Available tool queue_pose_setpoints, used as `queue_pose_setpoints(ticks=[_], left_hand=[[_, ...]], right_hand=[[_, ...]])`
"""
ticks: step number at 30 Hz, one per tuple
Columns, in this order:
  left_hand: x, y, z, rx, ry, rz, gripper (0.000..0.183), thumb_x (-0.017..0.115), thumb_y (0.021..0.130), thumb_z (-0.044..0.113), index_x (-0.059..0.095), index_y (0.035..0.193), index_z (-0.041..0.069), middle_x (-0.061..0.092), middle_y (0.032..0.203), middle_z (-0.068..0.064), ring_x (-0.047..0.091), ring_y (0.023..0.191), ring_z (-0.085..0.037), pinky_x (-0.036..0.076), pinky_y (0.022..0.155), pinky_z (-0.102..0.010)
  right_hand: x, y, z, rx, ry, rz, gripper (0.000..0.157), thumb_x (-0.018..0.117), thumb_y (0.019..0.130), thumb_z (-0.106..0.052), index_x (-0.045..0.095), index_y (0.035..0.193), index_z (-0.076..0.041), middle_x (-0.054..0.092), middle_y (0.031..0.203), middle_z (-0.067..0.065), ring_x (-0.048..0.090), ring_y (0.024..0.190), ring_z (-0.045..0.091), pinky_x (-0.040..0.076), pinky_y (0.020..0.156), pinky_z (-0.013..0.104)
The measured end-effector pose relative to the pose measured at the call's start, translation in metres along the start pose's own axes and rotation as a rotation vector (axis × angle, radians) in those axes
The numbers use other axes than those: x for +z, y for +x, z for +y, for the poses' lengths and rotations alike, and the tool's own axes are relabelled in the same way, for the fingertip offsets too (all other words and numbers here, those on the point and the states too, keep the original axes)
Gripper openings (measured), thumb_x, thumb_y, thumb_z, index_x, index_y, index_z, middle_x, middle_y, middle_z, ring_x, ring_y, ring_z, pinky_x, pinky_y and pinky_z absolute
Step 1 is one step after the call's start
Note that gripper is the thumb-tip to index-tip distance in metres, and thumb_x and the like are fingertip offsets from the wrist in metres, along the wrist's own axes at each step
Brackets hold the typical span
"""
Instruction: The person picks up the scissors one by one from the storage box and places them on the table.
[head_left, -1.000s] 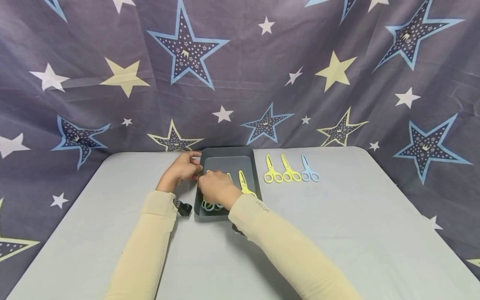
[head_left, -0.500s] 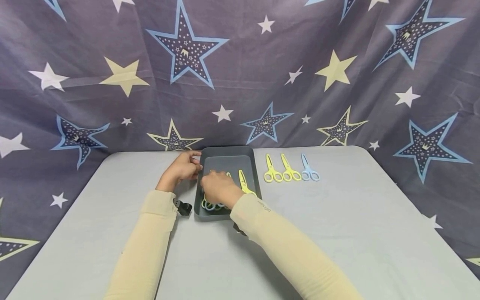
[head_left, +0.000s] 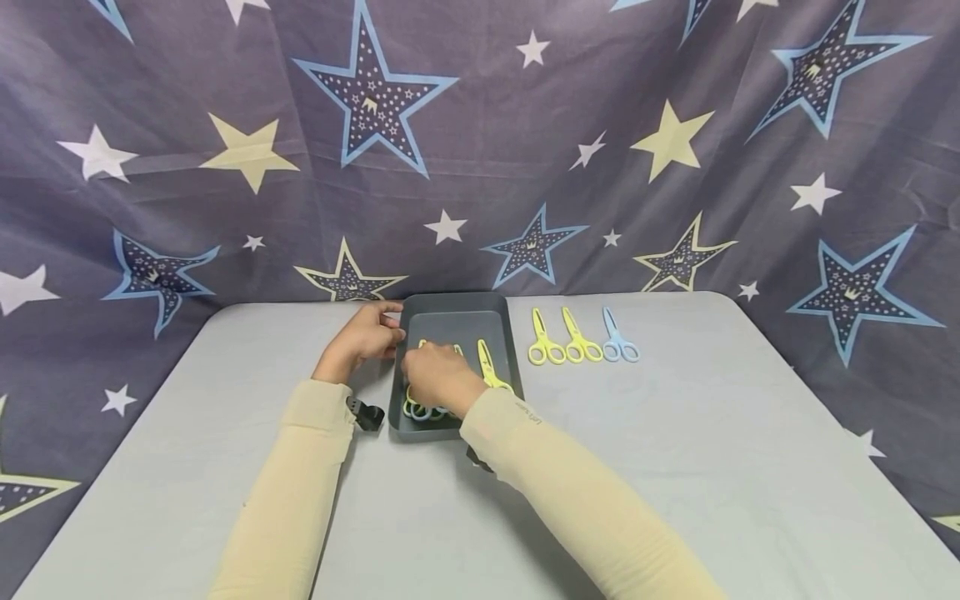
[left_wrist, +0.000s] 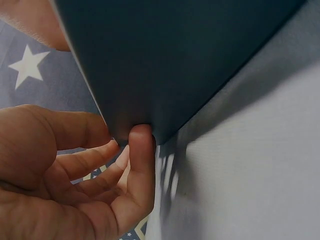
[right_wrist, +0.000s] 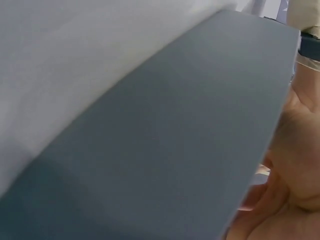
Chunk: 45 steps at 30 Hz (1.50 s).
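Observation:
A dark grey tray (head_left: 457, 323) lies on the table with several scissors in its near half. My left hand (head_left: 369, 335) holds the tray's far left corner, with its thumb and fingers (left_wrist: 142, 165) at the wall and rim. Inside the tray, my right hand (head_left: 438, 372) is over the scissors at the left, fingers curled down onto a yellow pair (head_left: 422, 342); most of that pair is hidden. Blue and green handle loops (head_left: 422, 413) show below the hand. Right of it lies another yellow pair of scissors (head_left: 487, 363). In the right wrist view, the tray wall (right_wrist: 165, 130) hides the fingertips.
To the right of the tray, two yellow scissors (head_left: 543, 337) and one light blue pair (head_left: 617, 337) lie in a row, tips pointing away. A star-patterned cloth (head_left: 480, 150) hangs behind the table (head_left: 712, 467).
My right hand has shifted slightly to the right inside the tray, and the yellow tip beyond it has moved a little with it. The left hand stays at the corner.

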<state>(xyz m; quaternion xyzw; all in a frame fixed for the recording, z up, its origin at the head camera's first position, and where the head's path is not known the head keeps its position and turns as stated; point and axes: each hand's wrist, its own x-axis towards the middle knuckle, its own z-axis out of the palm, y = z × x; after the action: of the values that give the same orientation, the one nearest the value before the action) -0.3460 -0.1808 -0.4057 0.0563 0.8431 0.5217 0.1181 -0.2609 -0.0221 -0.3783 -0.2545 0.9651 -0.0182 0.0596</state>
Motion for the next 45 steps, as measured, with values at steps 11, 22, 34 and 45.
queue_pose_setpoints(ticks=[11, 22, 34, 45], left_hand=[[0.0, 0.001, 0.0, -0.032, 0.004, 0.004, 0.064, 0.056, 0.097, -0.005, 0.034, 0.156, -0.001, 0.048, 0.118, -0.017, 0.06, 0.087, -0.023, 0.062, 0.077, -0.038], [0.0, 0.001, -0.001, -0.025, -0.008, 0.006, 0.065, 0.056, 0.096, -0.007, 0.033, 0.156, -0.002, 0.048, 0.116, -0.017, 0.059, 0.084, -0.021, 0.062, 0.077, -0.039], [0.0, 0.001, -0.001, -0.012, -0.011, 0.002, 0.065, 0.055, 0.095, -0.008, 0.033, 0.156, -0.004, 0.047, 0.114, -0.017, 0.058, 0.084, -0.021, 0.062, 0.076, -0.037], [0.0, 0.001, -0.002, -0.003, 0.002, 0.005, 0.065, 0.056, 0.095, -0.008, 0.033, 0.156, -0.004, 0.049, 0.114, -0.017, 0.059, 0.085, -0.02, 0.062, 0.076, -0.038]], right_hand=[[0.0, 0.001, 0.001, 0.023, -0.008, -0.059, 0.016, 0.07, 0.098, -0.028, 0.073, 0.111, -0.019, 0.067, 0.114, 0.007, 0.06, 0.113, 0.032, 0.056, 0.091, 0.045], [0.002, 0.003, 0.003, 0.012, -0.002, -0.066, 0.01, 0.069, 0.098, -0.029, 0.07, 0.101, -0.02, 0.066, 0.109, 0.005, 0.058, 0.11, 0.031, 0.055, 0.09, 0.044], [0.004, 0.005, 0.005, 0.045, 0.023, -0.085, 0.007, 0.069, 0.097, -0.028, 0.069, 0.1, -0.022, 0.065, 0.11, 0.005, 0.056, 0.111, 0.033, 0.054, 0.09, 0.046], [0.0, 0.0, 0.01, -0.021, -0.013, -0.046, 0.008, 0.069, 0.098, -0.027, 0.072, 0.103, -0.021, 0.066, 0.105, 0.003, 0.059, 0.107, 0.029, 0.054, 0.09, 0.044]])
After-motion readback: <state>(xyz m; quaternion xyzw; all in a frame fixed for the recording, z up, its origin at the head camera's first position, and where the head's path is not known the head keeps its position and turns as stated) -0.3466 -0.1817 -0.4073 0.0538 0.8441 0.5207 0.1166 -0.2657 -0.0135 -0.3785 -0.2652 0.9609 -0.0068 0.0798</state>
